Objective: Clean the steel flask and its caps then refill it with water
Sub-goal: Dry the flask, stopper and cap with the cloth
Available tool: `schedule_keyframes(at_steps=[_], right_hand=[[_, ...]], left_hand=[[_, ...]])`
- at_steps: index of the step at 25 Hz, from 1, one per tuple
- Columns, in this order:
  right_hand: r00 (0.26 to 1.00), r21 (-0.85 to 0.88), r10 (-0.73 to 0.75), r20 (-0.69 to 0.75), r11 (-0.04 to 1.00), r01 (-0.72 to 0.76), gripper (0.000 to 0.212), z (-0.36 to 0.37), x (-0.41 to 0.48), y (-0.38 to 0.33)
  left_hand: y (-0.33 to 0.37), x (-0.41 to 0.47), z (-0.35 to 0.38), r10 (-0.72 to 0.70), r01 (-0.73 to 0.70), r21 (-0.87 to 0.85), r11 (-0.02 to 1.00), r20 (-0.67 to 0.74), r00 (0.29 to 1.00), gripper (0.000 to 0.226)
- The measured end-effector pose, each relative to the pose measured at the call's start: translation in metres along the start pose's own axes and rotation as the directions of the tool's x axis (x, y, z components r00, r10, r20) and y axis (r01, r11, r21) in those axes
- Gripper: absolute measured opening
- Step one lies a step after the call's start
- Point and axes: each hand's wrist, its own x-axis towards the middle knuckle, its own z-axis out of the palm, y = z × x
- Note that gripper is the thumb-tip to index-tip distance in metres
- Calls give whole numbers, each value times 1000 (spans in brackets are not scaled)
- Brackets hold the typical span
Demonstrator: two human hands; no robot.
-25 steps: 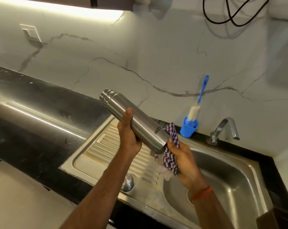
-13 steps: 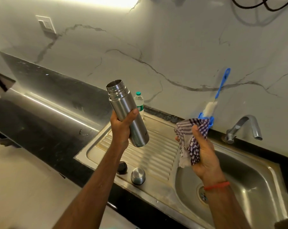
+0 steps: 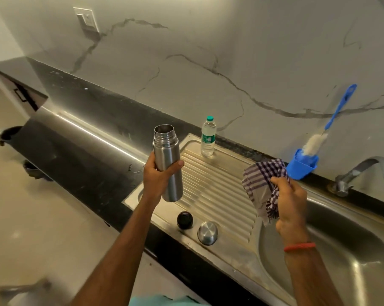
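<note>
L hand [image 3: 159, 176] grips upright open steel flask [image 3: 167, 164] over drainboard; R hand [image 3: 291, 203] clutches checked cloth [image 3: 260, 184], fingers apparently curled.

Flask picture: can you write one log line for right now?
left hand: holds steel flask upright, uncapped | right hand: grips checked cloth | black cap, steel cap: on drainboard | water bottle: upright, capped
</note>
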Motion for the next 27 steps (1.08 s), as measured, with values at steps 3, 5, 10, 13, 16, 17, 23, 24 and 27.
schedule_keyframes(at_steps=[3, 5, 10, 13, 16, 17, 23, 24, 27], right_hand=[[997, 72, 79, 15, 994, -80, 11, 4, 5, 5], [989, 165, 141, 54, 975, -148, 9, 9, 5, 13], [991, 180, 100, 86, 977, -114, 31, 41, -4, 28], [989, 207, 121, 90, 969, -137, 22, 52, -8, 33], [985, 222, 145, 95, 961, -163, 19, 55, -8, 32], [985, 227, 147, 95, 960, -165, 18, 56, -8, 32], [984, 201, 150, 94, 965, -166, 18, 61, -14, 35], [984, 200, 151, 93, 965, -167, 19, 61, -15, 35], [985, 209, 147, 95, 964, -164, 19, 58, -17, 36]], left_hand=[[-17, 4, -10, -14, 13, 48, 999, 33, 999, 61], [-26, 6, -14, -21, 17, 74, 997, 62, 998, 58], [-52, 8, -24, -73, 68, 101, 993, 53, 996, 71], [-66, 8, -32, -91, 83, 160, 984, 44, 995, 80], [-74, 7, -38, -98, 81, 207, 975, 73, 992, 83], [-76, 7, -39, -97, 79, 210, 975, 81, 992, 83], [-86, 1, -48, -77, 55, 181, 982, 116, 990, 80], [-87, 0, -49, -74, 52, 172, 984, 120, 990, 81], [-93, 0, -51, -69, 49, 156, 987, 122, 990, 85]])
